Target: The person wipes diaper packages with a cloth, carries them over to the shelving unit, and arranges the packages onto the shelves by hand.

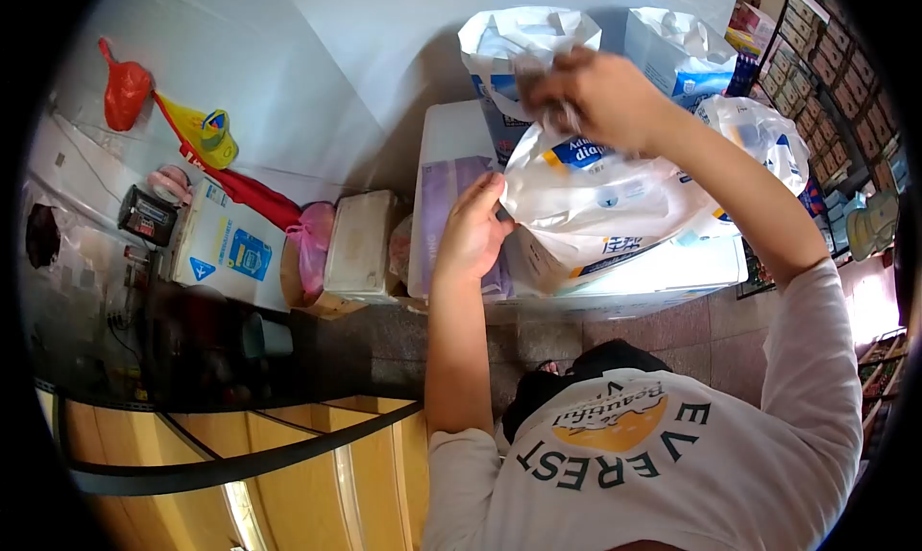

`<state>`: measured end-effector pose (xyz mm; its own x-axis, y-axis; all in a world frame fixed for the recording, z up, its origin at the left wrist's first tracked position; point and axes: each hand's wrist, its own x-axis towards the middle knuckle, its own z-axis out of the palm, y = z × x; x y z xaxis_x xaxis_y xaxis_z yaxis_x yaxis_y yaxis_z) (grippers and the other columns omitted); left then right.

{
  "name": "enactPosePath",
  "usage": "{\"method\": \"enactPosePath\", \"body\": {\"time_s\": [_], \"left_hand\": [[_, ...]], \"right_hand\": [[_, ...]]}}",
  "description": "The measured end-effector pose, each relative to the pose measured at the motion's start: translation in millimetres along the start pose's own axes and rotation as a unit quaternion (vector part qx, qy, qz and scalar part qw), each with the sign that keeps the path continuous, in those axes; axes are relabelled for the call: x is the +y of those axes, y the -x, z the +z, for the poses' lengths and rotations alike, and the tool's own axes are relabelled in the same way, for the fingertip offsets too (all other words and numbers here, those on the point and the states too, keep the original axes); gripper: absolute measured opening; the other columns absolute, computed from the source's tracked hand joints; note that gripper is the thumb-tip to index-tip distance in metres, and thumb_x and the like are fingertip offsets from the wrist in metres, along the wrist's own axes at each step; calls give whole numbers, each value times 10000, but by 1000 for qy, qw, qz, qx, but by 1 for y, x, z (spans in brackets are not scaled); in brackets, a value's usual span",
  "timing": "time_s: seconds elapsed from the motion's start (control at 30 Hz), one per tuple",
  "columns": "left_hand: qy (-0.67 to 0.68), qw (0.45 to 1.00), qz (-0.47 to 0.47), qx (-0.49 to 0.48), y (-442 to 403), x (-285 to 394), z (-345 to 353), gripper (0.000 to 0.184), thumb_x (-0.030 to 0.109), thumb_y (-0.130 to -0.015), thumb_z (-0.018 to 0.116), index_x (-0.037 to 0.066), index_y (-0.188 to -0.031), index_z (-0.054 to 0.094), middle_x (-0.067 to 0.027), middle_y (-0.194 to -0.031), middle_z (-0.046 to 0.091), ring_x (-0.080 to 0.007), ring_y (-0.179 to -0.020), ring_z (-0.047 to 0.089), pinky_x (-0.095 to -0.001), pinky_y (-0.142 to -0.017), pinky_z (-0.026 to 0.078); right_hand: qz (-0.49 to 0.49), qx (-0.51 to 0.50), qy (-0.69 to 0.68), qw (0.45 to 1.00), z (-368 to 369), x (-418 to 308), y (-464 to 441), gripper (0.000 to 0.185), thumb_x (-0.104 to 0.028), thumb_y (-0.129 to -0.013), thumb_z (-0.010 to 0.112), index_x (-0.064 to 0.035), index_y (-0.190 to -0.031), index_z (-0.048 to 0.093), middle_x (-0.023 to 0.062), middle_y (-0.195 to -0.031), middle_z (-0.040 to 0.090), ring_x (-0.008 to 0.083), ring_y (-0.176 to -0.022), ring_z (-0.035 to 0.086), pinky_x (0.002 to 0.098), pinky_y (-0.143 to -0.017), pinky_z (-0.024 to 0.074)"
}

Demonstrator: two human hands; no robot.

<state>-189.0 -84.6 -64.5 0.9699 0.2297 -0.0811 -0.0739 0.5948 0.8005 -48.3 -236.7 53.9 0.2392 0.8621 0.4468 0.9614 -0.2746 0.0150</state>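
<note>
A white plastic diaper bag (653, 201) with blue and orange print lies on its side on the white surface in front of me. My left hand (471, 227) grips its left edge, thumb on top. Above the bag's upper edge is my right hand (610, 100), its fingers curled and smeared by motion. Something brownish and partly see-through shows at those fingers; I cannot make out what it is. Just behind stands an open white and blue bag (528, 33). A purple package (447, 201) lies beside my left hand.
Another open bag (677, 52) and a white package (754, 133) stand at the right. Along the left are a pale box (360, 242), a pink bag (312, 242) and a white carton (226, 244). A rack of small packets (826, 71) rises at the far right.
</note>
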Motion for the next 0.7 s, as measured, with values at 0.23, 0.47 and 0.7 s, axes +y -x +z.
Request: {"method": "enactPosePath", "body": {"time_s": [0.23, 0.47, 0.7], "left_hand": [[-47, 995, 83, 41, 0, -6, 16, 189, 219, -897, 524, 40, -952, 551, -18, -919, 549, -101, -856, 533, -246, -750, 440], [-253, 963, 54, 82, -26, 26, 26, 307, 302, -839, 562, 0, -867, 606, -33, -798, 603, -116, -744, 556, -274, -627, 437], [-584, 804, 108, 32, -29, 47, 37, 331, 294, -770, 595, -33, -718, 605, -90, -614, 581, -142, -608, 544, -288, -577, 423]], "right_hand": [[-95, -89, -133, 983, 6, -22, 12, 489, 13, -583, 591, -90, -1061, 572, 133, -838, 593, 333, -841, 557, 413, -744, 460], [154, 11, 27, 988, -9, -13, 18, 442, -62, -642, 623, -62, -1071, 516, 155, -845, 603, 341, -868, 568, 420, -719, 478], [132, -99, 85, 983, -34, -15, 42, 242, -195, -641, 641, -139, -877, 632, 96, -883, 630, 298, -901, 580, 431, -743, 476]]}}
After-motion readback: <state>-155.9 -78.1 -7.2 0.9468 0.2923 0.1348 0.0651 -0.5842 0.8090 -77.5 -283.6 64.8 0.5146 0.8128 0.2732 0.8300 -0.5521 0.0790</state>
